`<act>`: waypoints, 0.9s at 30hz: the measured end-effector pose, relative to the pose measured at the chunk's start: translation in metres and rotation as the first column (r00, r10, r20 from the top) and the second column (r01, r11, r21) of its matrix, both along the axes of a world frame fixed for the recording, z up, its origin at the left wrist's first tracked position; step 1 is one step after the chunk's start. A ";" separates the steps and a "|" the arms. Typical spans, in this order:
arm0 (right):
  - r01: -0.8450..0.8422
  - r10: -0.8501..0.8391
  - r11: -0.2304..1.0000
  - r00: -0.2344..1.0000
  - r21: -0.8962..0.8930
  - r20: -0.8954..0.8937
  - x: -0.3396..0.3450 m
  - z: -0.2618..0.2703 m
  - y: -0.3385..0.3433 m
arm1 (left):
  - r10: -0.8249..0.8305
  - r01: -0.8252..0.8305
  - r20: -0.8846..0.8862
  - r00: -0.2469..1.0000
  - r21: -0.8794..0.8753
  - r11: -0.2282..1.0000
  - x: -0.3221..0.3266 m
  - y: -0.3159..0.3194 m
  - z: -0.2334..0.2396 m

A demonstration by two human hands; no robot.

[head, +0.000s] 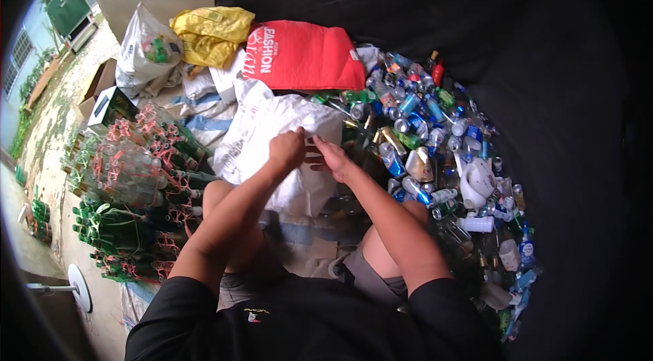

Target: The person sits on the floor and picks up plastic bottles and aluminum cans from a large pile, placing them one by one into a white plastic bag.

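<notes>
Between my knees a crumpled white plastic sack with faded print bulges up from the floor. My left hand is curled into a fist against it and appears to grip a fold, though the fingers' inner side is hidden. Close beside it on the right, my right hand has its thumb and fingers apart in front of the sack, with nothing visible held in it. The sack's contents cannot be seen.
Loose cans and bottles pile up on the right, with a white jug among them. Bundled glass bottles stand left. Behind are a red padded bag, a yellow bag and a filled white bag. A round white base stands lower left.
</notes>
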State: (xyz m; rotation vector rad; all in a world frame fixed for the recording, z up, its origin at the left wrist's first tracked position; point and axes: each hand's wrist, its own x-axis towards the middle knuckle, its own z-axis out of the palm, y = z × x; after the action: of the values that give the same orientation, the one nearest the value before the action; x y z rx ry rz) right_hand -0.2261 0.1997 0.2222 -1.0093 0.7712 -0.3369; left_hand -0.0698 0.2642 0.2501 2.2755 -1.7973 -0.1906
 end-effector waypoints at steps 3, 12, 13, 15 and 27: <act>-0.121 0.076 0.983 0.951 -0.137 -0.299 -0.015 -0.007 -0.002 | 0.017 -0.015 0.028 0.999 -0.066 0.998 0.007 0.001 0.013; -0.827 0.089 0.350 0.497 -0.440 -0.863 -0.125 -0.052 -0.011 | -0.044 0.046 0.037 0.998 -0.047 0.998 0.008 0.017 0.017; -0.826 0.088 0.359 0.493 -0.434 -0.866 -0.137 -0.055 -0.012 | -0.052 0.054 0.031 0.998 -0.044 0.998 0.008 0.016 0.017; -0.861 0.138 0.393 0.402 -0.323 -0.905 -0.154 -0.056 -0.011 | -0.053 0.055 0.028 0.998 -0.045 0.997 0.006 0.015 0.018; -0.114 -0.063 0.936 0.876 -0.332 -0.478 -0.254 0.004 -0.121 | -0.083 0.083 0.094 0.992 0.007 0.997 0.001 0.006 0.018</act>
State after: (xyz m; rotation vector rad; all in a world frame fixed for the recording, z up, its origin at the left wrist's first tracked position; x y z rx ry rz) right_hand -0.4806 0.0789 0.2266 -1.4731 1.1763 -0.1997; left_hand -0.0691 0.2698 0.2680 2.2486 -1.9412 -0.1016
